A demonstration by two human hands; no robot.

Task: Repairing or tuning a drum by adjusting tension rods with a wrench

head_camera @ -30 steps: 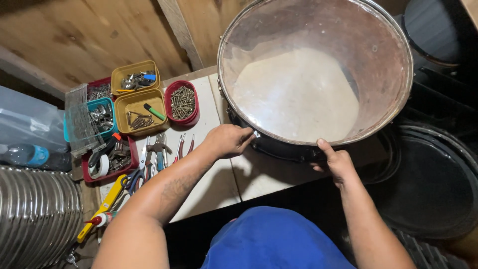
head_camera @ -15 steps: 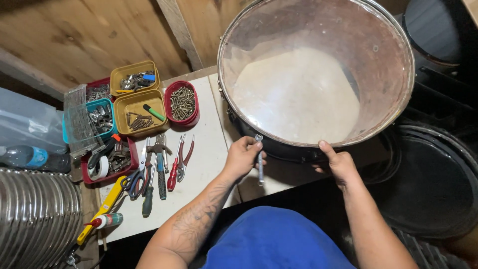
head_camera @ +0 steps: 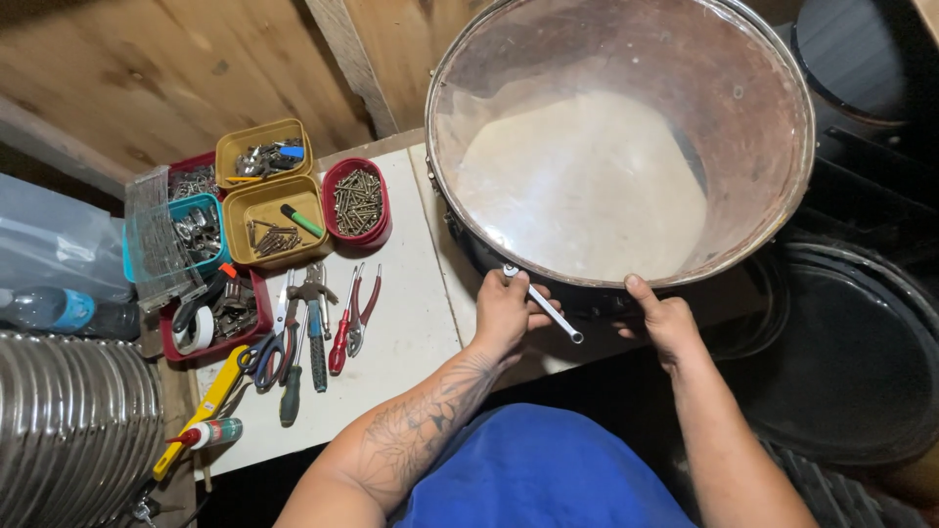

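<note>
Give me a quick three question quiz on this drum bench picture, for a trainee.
1. True or false: the left hand holds a small wrench at the drum rim.
2. Where is the right hand? A) on the drum's near edge B) in the red tub of screws C) on the pliers
3. Fill in: the red-handled pliers lie on the white ____.

Key: 1 true; 2 A; 3 table.
</note>
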